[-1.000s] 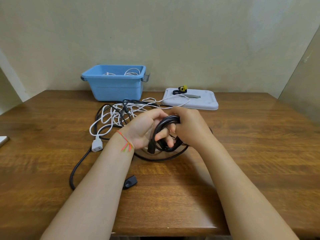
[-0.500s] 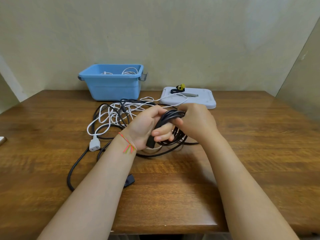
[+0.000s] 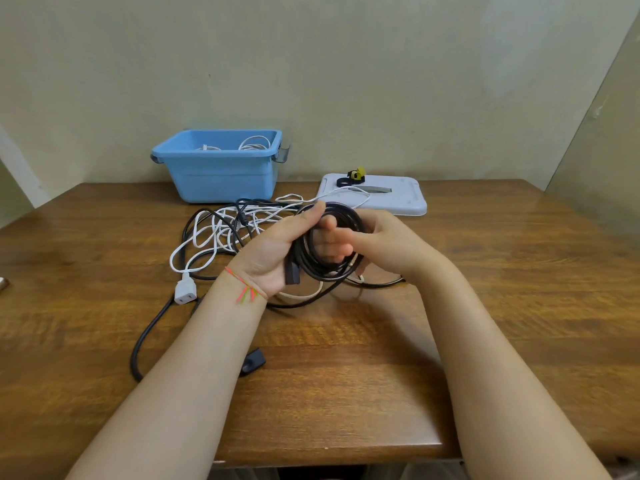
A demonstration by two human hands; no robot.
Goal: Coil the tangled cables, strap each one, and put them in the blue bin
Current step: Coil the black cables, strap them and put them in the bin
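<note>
The bin [image 3: 221,174] stands at the back of the table [image 3: 485,306], with coiled cables [image 3: 254,144] inside it. Right of the bin lies a lid [image 3: 398,202] carrying straps [image 3: 353,176]. In front of the bin sprawls the cable tangle [image 3: 221,233], and nearer still two hands hold a coil [image 3: 332,244].

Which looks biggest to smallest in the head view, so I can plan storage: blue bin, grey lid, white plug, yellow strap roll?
1. blue bin
2. grey lid, flat, so it may only look smaller than the bin
3. white plug, nearer the camera
4. yellow strap roll, farther back; its rank against the plug is unsure
</note>
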